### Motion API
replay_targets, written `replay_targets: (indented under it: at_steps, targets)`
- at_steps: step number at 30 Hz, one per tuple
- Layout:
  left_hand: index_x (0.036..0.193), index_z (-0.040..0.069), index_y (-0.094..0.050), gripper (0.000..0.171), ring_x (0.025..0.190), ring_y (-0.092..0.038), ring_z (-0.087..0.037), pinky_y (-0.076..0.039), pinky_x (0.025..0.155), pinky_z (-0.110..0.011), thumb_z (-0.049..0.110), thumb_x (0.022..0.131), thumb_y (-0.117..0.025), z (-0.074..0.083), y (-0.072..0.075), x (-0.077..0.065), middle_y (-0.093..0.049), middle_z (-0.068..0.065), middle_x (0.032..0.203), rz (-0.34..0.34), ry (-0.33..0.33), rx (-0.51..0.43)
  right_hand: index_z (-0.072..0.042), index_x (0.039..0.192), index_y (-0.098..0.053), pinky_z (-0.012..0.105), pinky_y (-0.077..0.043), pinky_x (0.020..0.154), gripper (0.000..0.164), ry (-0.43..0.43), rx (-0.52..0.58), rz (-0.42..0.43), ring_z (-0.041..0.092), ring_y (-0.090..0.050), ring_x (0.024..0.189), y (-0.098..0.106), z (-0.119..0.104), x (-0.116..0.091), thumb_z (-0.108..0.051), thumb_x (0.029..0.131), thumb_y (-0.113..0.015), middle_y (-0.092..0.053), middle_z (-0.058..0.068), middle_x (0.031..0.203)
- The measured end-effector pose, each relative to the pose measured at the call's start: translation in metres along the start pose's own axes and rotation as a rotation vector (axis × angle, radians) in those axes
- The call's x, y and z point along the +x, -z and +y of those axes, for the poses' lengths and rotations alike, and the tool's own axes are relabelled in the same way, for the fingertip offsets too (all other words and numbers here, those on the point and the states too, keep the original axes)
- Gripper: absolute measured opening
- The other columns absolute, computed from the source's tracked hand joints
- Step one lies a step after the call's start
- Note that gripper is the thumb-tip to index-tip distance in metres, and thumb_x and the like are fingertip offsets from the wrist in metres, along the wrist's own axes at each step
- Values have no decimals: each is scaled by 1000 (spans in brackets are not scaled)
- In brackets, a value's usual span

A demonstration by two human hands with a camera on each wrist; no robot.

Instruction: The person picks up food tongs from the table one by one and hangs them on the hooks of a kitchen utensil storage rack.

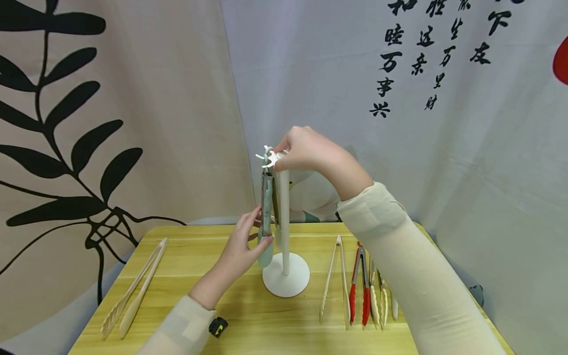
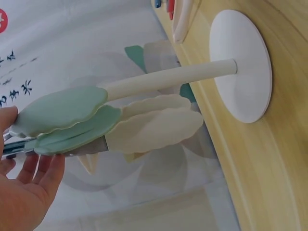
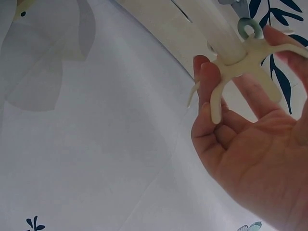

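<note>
A white stand [image 1: 286, 222] with a round base and branching hooks [image 3: 240, 65] at its top stands on the table. My right hand [image 1: 310, 150] grips the hooks from above, thumb and fingers around their arms. Hanging on the stand's left side are tongs with mint-green tips [image 2: 62, 110], whose green loop [image 3: 246, 26] sits at the hooks. The left hand [image 1: 241, 246] holds these green tongs low down, thumb on one side and fingers on the other. Just behind them hang tongs with cream scalloped tips [image 2: 154, 127], partly hidden in the head view.
Beige tongs [image 1: 132, 315] lie at the table's left. On the right lie white tongs [image 1: 345, 283], red-tipped tongs [image 1: 366, 303] and cream-tipped tongs [image 1: 374, 305], partly behind the right sleeve [image 1: 421, 266]. Printed curtains [image 1: 177, 98] hang close behind the wooden table [image 1: 199, 266].
</note>
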State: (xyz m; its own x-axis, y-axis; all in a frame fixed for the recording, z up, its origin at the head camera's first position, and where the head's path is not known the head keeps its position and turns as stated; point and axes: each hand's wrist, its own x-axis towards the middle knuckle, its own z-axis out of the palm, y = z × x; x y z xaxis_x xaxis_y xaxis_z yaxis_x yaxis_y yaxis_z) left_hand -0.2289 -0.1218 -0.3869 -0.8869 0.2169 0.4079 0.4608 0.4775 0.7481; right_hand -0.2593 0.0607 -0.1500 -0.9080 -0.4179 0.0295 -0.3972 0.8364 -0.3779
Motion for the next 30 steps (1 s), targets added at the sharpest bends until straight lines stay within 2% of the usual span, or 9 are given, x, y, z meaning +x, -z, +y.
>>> replay_targets:
  at_steps: [6, 11, 16, 19, 25, 30]
  targets:
    - [150, 24, -25, 74, 116, -49, -23, -52, 88, -42, 20, 89, -66, -1, 0, 0, -42, -6, 133, -11, -3, -10, -20, 119, -67, 40, -48, 89, 42, 1, 2, -5, 18, -56, 109, 0, 1, 1, -28, 78, -69, -61, 1, 125]
    - [150, 27, -24, 74, 115, -50, -22, -53, 87, -40, 23, 90, -65, -4, 1, 0, -44, -5, 132, -1, -17, 39, -20, 120, -67, 39, -48, 88, 43, 4, 1, -4, 18, -56, 108, 0, 1, 2, -28, 78, -69, -61, 2, 124]
    - [150, 23, -26, 72, 115, -51, -26, -52, 88, -39, 26, 90, -65, -7, 2, -1, -46, -6, 132, 5, -33, 66, -20, 119, -67, 39, -48, 89, 42, 7, -1, -1, 17, -56, 109, 0, 2, 3, -28, 78, -68, -61, 1, 124]
    - [149, 21, -28, 70, 115, -50, -28, -51, 89, -42, 26, 90, -65, -8, 5, -4, -47, -8, 132, 7, -26, 57, -20, 119, -67, 38, -48, 88, 42, 6, 5, 2, 17, -55, 106, 0, 2, 3, -28, 78, -68, -62, 0, 122]
    - [149, 24, -28, 69, 114, -49, -22, -50, 88, -46, 23, 90, -65, -14, 14, -13, -46, -4, 132, 27, -8, 47, -21, 119, -67, 38, -48, 85, 41, 16, 24, 6, 16, -54, 103, -2, 5, 2, -29, 78, -68, -60, -1, 120]
    - [149, 26, -27, 69, 113, -49, -20, -51, 87, -44, 23, 91, -64, -23, 21, -21, -45, -4, 132, 33, 7, 70, -21, 120, -66, 39, -46, 89, 43, 41, 39, -2, 17, -52, 107, -1, 8, 1, -31, 79, -69, -58, 1, 122]
